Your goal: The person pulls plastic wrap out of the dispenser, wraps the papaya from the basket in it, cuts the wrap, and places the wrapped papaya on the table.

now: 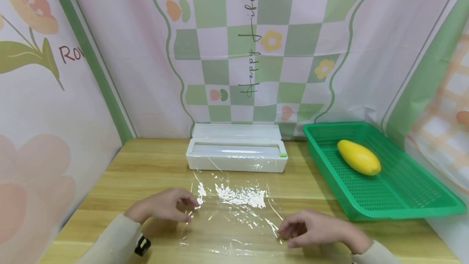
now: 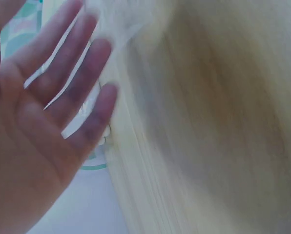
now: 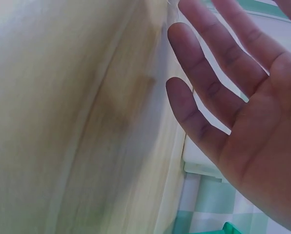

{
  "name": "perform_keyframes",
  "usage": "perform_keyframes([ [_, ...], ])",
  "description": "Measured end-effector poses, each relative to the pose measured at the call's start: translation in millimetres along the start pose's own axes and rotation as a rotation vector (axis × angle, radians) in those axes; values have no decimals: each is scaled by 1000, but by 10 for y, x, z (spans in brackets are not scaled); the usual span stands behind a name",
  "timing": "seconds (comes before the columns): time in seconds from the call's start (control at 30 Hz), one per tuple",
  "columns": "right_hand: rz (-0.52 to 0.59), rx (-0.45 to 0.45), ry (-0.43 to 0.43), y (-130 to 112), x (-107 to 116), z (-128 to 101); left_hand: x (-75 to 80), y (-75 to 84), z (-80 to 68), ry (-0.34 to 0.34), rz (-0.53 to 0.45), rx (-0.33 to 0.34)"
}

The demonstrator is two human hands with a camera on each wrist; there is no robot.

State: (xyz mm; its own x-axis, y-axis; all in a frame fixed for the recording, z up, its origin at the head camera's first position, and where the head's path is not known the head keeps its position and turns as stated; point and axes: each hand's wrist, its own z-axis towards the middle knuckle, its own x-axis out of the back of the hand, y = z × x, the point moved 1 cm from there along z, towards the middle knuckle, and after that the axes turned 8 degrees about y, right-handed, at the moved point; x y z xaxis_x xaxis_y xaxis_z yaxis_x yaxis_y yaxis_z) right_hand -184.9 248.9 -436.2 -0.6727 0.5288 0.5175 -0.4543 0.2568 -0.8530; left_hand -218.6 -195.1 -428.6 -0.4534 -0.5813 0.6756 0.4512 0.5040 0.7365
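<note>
A clear sheet of cling film (image 1: 234, 211) lies crinkled on the wooden table (image 1: 146, 170), running out of a white dispenser box (image 1: 236, 154) with its lid up. My left hand (image 1: 183, 209) is at the film's left edge and my right hand (image 1: 287, 233) at its right edge, both low over the table. In the left wrist view my left hand (image 2: 48, 112) shows a flat palm with straight fingers holding nothing. My right hand (image 3: 233, 97) looks the same in the right wrist view. Both wrist views are blurred.
A green plastic basket (image 1: 403, 192) stands at the right of the table with a yellow mango (image 1: 358, 157) in it. Patterned cloth walls close in the back and both sides. Bare wood lies left of the film.
</note>
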Motion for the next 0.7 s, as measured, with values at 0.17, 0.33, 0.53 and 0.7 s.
perform_keyframes([
  [0.17, -7, 0, 7, 3, 14, -3, 14, -29, 29, 144, 145, -41],
  [0.33, -6, 1, 6, 6, 26, -9, 13, -54, 31, 173, 163, -41],
  [0.53, -47, -22, 33, -23, 68, -32, -27, -112, 2, 141, 181, -17],
  [0.7, -73, -51, 65, -91, 144, -46, -61, -139, -9, 102, 235, -15],
])
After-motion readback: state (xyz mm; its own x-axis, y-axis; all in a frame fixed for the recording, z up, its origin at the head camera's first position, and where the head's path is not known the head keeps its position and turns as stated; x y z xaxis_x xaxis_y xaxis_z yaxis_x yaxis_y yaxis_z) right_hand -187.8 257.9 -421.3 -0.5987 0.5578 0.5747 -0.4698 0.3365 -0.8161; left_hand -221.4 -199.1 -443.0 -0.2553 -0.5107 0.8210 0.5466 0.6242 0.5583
